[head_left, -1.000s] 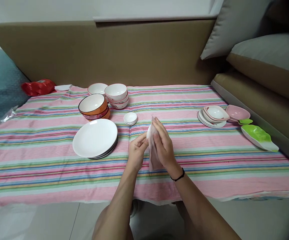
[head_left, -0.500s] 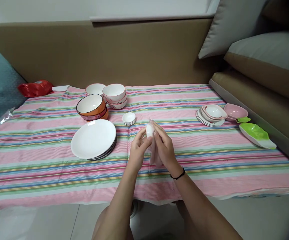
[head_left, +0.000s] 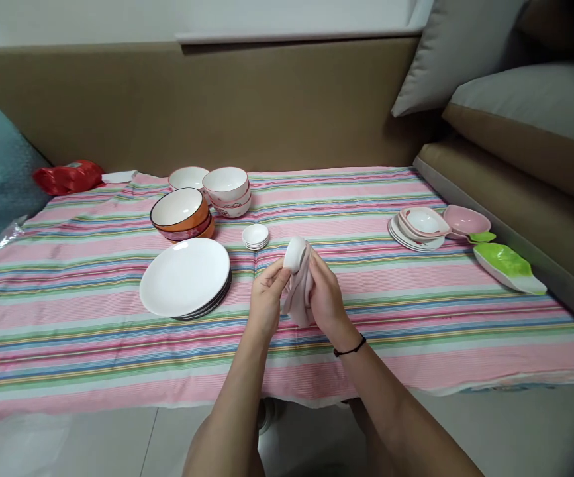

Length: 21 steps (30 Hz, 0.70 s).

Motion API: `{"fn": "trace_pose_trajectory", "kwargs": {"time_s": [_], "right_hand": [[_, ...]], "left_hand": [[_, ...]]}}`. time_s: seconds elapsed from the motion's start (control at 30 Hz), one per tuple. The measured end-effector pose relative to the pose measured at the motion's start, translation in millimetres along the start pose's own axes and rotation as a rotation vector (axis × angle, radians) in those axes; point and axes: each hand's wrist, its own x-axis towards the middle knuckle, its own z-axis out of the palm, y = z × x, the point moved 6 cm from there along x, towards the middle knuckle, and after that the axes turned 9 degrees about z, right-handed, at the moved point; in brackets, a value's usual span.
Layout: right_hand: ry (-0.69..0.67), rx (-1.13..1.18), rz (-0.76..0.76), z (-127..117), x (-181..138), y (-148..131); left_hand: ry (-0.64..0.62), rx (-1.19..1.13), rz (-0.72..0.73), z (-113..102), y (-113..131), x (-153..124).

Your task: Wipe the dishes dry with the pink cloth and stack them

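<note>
Above the striped cloth, my left hand pinches a small white dish by its rim, tilted on its side. My right hand is closed on a pale pink cloth pressed against the dish. A black band circles my right wrist. Just beyond the hands lies a short stack of matching small white dishes. To the left sits a stack of white plates.
Orange bowls and white patterned bowls stand at the back left. Pink and white dishes, a pink bowl and a green leaf dish lie at the right. A red bag lies far left; cushions rise at the right.
The small dish has come out from behind the cloth and now shows tilted between my fingers. Both hands have shifted slightly left and down.
</note>
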Motion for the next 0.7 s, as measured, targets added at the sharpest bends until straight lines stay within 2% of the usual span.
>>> {"fn": "trace_pose_trajectory", "kwargs": {"time_s": [0.1, 0.17, 0.23, 0.3, 0.43, 0.5, 0.57, 0.7], "right_hand": [[-0.045, -0.264, -0.232, 4, -6, -20], [-0.13, -0.448, -0.41, 11, -15, -34], [-0.214, -0.551, -0.516, 15, -21, -41], [-0.223, -0.57, -0.534, 14, -22, -44], [-0.05, -0.456, -0.4, -3, -13, -42], [0.037, -0.375, -0.296, -11, -11, -37], [0.074, -0.34, -0.257, -13, -14, -34], [-0.074, -0.495, -0.459, 11, -28, -34]], "left_hand": [[0.018, 0.043, -0.05, -3, -4, 0], [0.027, 0.014, -0.078, -5, -6, -1], [0.039, -0.035, -0.086, -6, -5, -2], [0.03, -0.063, -0.098, -5, -4, -2], [-0.028, -0.057, -0.135, 1, -4, -4], [-0.007, -0.103, -0.108, 1, -1, -2], [0.052, -0.186, -0.049, 0, 2, 2], [0.163, -0.298, 0.007, -8, 6, 8]]}}
